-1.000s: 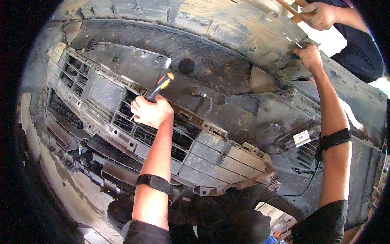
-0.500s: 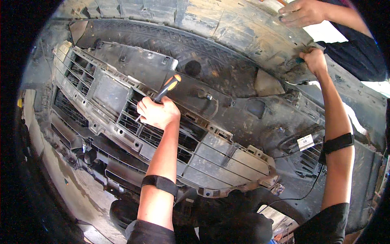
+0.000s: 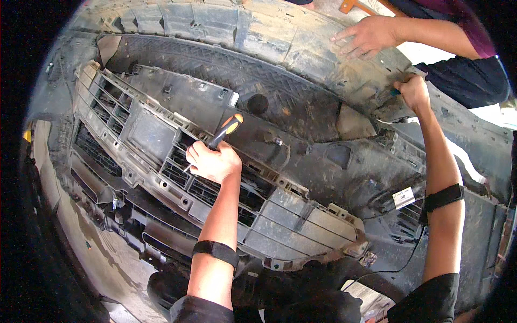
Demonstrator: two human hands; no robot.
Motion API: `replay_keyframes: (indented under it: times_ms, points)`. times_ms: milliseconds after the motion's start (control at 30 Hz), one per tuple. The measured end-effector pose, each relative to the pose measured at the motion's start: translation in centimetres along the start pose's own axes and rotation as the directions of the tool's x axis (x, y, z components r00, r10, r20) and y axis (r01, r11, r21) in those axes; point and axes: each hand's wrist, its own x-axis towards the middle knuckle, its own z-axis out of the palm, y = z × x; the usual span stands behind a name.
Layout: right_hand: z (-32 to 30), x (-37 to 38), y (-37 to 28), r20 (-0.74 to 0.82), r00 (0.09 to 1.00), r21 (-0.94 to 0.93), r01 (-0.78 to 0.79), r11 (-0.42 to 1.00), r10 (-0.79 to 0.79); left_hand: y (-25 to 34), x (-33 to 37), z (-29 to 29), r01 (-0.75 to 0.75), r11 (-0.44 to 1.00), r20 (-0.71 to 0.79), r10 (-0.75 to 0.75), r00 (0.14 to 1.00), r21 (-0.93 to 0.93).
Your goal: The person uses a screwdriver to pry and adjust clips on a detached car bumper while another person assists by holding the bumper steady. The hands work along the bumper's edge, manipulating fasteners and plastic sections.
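- Left hand (image 3: 215, 162) grips a screwdriver (image 3: 229, 128), shaft at the middle slots of the grille (image 3: 293, 218).
- Right hand (image 3: 416, 96) at the upper-right edge of the cover (image 3: 301, 51); grip unclear.
- Co-worker's hand (image 3: 371, 36) spreads near that edge.

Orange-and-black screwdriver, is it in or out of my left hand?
In: your left hand grips the screwdriver, handle above, shaft below.
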Motion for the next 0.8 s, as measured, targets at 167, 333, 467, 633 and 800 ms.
replay_keyframes:
  times_ms: [167,333,467,633,800]
  points:
    - [0.7,0.7,0.7,-0.009,0.999,0.006,-0.040,0.999,0.040,0.0,0.0,-0.1,0.000,1.000,-0.001,0.000,1.000,-0.024]
    - [0.7,0.8,1.0,0.001,0.999,0.044,-0.034,0.998,0.034,0.0,0.0,0.0,0.008,1.000,0.021,-0.008,1.000,-0.014]
    - [0.4,0.7,0.6,0.020,0.998,0.036,-0.060,0.998,0.059,-0.1,0.0,0.1,0.001,1.000,0.016,-0.001,1.000,-0.014]
    - [0.0,0.2,0.0,-0.012,0.999,0.048,-0.037,0.998,0.037,-0.1,0.0,0.1,0.005,1.000,0.011,-0.005,1.000,-0.028]
    - [-0.5,-0.3,-0.5,0.018,0.999,0.065,-0.050,0.997,0.049,-0.1,0.0,0.0,0.006,0.999,0.028,-0.005,1.000,-0.039]
